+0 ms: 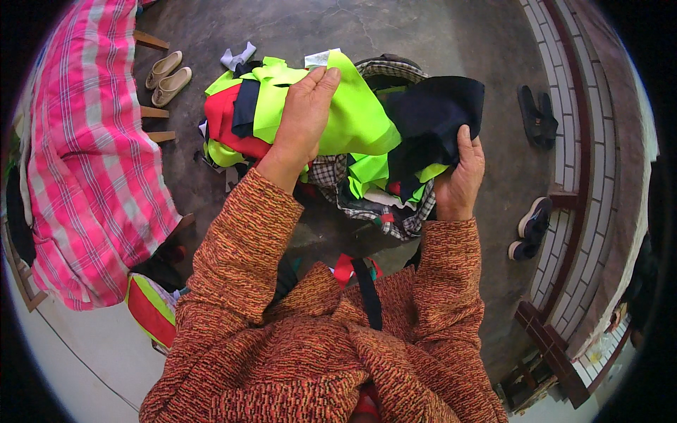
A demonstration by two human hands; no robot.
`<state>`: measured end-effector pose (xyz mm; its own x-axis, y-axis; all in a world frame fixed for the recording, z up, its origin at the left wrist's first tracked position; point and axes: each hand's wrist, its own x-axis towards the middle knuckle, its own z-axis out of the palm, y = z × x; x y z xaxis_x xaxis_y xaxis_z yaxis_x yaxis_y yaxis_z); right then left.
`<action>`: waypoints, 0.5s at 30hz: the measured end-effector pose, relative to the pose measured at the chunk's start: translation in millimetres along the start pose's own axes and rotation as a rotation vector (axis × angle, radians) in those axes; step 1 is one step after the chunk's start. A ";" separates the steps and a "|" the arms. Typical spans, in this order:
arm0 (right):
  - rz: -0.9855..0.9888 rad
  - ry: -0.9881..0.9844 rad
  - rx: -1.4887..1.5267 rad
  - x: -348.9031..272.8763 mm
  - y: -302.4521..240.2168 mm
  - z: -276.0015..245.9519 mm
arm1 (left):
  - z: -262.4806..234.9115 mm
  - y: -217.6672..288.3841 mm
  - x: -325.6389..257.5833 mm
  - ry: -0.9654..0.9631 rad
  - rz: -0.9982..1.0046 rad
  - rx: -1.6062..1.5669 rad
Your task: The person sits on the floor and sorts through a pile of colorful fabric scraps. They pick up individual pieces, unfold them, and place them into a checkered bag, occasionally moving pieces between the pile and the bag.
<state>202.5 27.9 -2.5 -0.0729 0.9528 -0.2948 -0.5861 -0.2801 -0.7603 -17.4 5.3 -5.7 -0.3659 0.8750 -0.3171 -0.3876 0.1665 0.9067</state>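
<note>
My left hand (308,106) is closed on a neon yellow fabric piece (360,106), pinching its upper edge between thumb and fingers. A white tag (321,59) shows at that edge. On the right, my right hand (462,176) grips a dark navy fabric piece (441,106), thumb on top and fingers mostly hidden beneath. Below both hands lies a checked cloth container (331,173) with more neon, white and dark scraps in it. Left of it is a heap of fabric pieces, among them a red one (222,116) and neon yellow ones.
A pink plaid cloth (92,162) covers furniture with wooden legs at left. Beige shoes (169,81) stand beside it. Black slippers (537,118) and dark sneakers (532,227) lie by the white brick-patterned ledge (564,141) at right. A neon and red cloth (150,310) is near my left elbow.
</note>
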 end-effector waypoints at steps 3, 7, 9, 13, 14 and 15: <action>-0.114 0.020 -0.102 1.4 2.6 2.7 | -4.2 -2.4 2.1 0.024 -0.045 -0.082; -0.574 0.109 -0.708 -6.1 3.9 5.3 | 4.0 -2.2 -0.4 -0.047 -0.113 -0.265; -0.841 0.064 -1.129 -16.3 5.0 13.0 | 11.8 1.4 -9.2 -0.123 -0.212 -0.372; -0.769 -0.432 -1.276 -28.5 27.0 29.5 | 28.1 -4.9 -18.0 -0.273 -0.431 -0.529; -0.647 -0.413 -1.275 -32.2 28.8 32.0 | 32.2 -3.7 -21.2 -0.313 -0.373 -0.540; -0.526 -0.394 -1.272 -34.4 29.0 32.6 | 35.1 -1.8 -24.2 -0.353 -0.316 -0.551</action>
<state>161.7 -9.1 4.5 -0.4165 0.8878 0.1956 0.4782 0.3970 -0.7834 21.9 -0.1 10.1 0.0926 0.9331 -0.3475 -0.8338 0.2635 0.4851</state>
